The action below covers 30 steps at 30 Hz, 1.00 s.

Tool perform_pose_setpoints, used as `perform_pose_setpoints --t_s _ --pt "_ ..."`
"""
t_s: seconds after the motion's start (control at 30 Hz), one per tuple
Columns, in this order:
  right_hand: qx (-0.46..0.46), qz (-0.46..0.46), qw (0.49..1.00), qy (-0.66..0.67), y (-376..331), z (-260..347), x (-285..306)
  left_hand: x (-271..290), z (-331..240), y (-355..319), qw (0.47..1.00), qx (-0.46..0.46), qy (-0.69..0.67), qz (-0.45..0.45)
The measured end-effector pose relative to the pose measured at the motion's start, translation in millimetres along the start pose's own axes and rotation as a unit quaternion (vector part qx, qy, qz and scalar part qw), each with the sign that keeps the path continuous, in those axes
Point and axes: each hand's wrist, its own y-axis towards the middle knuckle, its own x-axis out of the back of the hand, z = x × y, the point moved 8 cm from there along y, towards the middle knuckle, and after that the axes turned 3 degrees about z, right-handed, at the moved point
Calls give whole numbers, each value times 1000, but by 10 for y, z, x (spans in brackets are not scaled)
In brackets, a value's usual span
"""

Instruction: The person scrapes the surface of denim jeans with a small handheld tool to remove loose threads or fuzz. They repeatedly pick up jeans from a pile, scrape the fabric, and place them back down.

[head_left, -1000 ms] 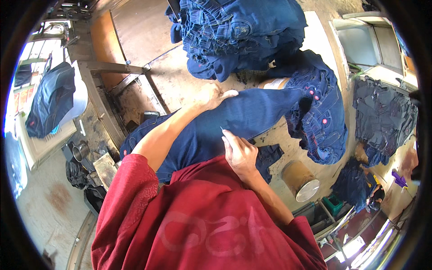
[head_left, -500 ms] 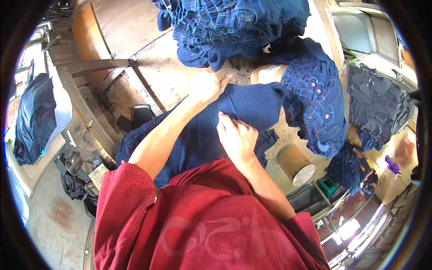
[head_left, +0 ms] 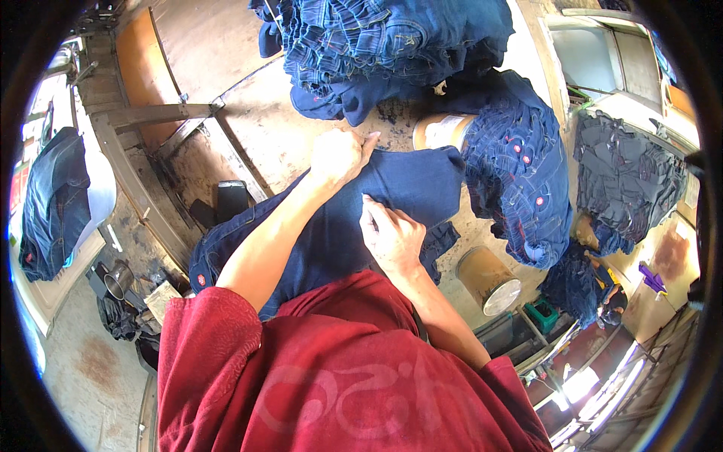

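1. Hands had drawn closer together over the last second: the left hand [head_left: 339,154], which earlier reached far out along the cloth, now sat curled at the far edge of the dark blue denim garment [head_left: 392,196], and the whole bench had slid nearer in the view as the head tipped.
2. Right hand [head_left: 392,237] stayed pressed on the garment's middle, fingers bent and pinching a ridge of cloth; the left hand's fingers were closed narrowly on the hem edge.
3. Judged from that, the piece was being pulled taut and flattened, not yet lifted off.
4. Garment lay across the worn wooden workbench [head_left: 256,128], directly before the person's red shirt [head_left: 316,377], its near end hanging over the bench edge.
5. Cloth looked plain, dark and smooth, with a small red tab low at its left.
6. Stacked folded jeans [head_left: 392,45] stood beyond it, and a tan tape roll [head_left: 440,132] just beside its far corner.
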Motion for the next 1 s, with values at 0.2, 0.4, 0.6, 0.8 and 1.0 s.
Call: perform_pose_setpoints --t_s 0.2,0.4,0.6,0.8,1.0 --pt "-5 64 997 -34 -170 72 125 0 -24 -14 1000 -22 8 -3" --pt "-33 44 997 51 -322 22 265 13 -11 -19 1000 -4 13 -17" --pt "-10 53 998 19 -143 -42 28 1 -8 4 1000 5 17 9" --pt "-21 79 996 28 -308 -13 192 28 -9 7 1000 8 -4 16" --pt "-28 62 997 43 -192 -65 67 63 -21 27 1000 4 9 6"
